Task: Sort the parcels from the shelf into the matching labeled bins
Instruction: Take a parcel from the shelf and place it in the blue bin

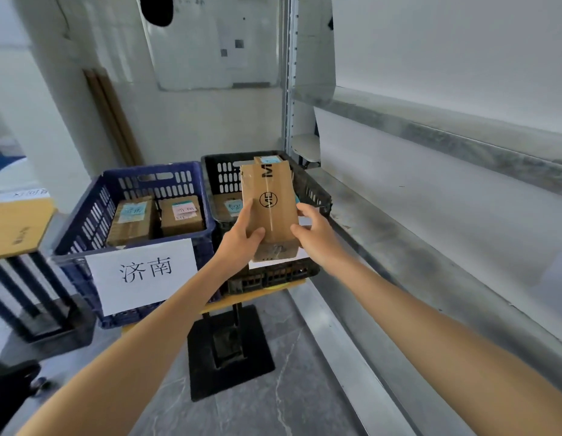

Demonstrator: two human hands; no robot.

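Two hands hold one parcel (270, 199): your left hand (241, 243) grips its near left corner with the thumb laid over the top face, and your right hand (314, 231) clasps the right edge, thumb on top. On the parcel's brown face you can read a circled "ME" and, farther up, a bold black "M" with the rest cut off. A pale blue sticker (269, 159) sits at its far end, its writing too small to read. The parcel hangs over the black bin (311, 187), its long side pointing away from you. Just left stands the blue bin (84, 221), whose white sign (141, 275) reads "济南". Inside it lie a box with a blue sticker (133, 220) and a box with a pink sticker (182, 215), side by side. The black bin's own sign (273, 262) is mostly hidden behind the parcel. The shelf (430, 215) runs close along the black bin's right rim, and open floor (273, 404) lies nearer you.
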